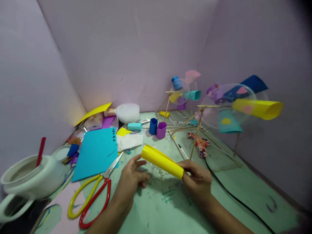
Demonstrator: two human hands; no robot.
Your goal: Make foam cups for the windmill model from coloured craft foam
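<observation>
A yellow paper roll (162, 161) slants across the middle of the view, above the green table. My right hand (197, 178) pinches its lower right end between thumb and fingers. Beside its upper left end is my left hand (133, 177), palm turned inward, fingers bent but apart, with nothing held in them; whether a fingertip touches the roll is hard to tell. Scissors (106, 175) with one yellow and one red handle lie left of my left hand, partly over a blue sheet (96, 152). Short blue (153, 126) and purple (161, 130) paper tubes stand behind the roll.
Two stick-framed wheels (229, 105) (181, 91) with colored paper tubes stand at the right. A black cable (231, 193) runs from a patterned object (200, 144). A white pot (36, 178) sits at the left, and a white bottle (128, 112) lies by the back wall.
</observation>
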